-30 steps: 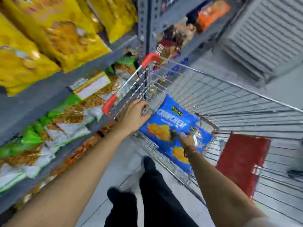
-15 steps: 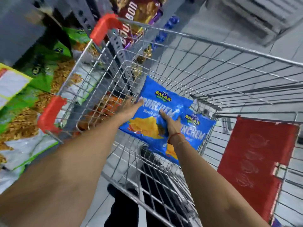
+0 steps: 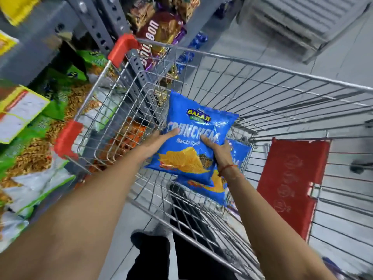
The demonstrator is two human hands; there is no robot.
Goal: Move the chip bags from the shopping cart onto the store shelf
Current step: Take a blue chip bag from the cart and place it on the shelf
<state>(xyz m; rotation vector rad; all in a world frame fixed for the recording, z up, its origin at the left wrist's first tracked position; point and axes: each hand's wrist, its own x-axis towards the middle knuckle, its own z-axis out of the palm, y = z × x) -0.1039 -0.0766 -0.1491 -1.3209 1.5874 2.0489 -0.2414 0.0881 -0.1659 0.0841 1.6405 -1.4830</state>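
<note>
Inside the wire shopping cart [image 3: 262, 81] I hold a blue chip bag [image 3: 193, 134] with both hands. My left hand [image 3: 159, 141] grips its left edge and my right hand [image 3: 219, 153] grips its right side, thumb on the front. The bag is raised a little and tilted toward me. A second blue chip bag [image 3: 226, 188] lies under it in the cart, partly hidden by my right wrist. The grey store shelf [image 3: 30, 55] runs along the left, stocked with green, white and yellow snack bags.
The cart's red folded child seat [image 3: 292, 184] stands at the right. Red corner bumpers [image 3: 123, 48] sit on the cart's left rim, close to the shelf upright [image 3: 94, 27]. Brown and purple packets [image 3: 159, 27] fill the far shelf. My dark trousers and shoes [image 3: 153, 241] show below.
My left hand left the cart rim and joined the right on the top blue bag. The bag has come up off the one beneath it. My view has dropped toward the cart.
</note>
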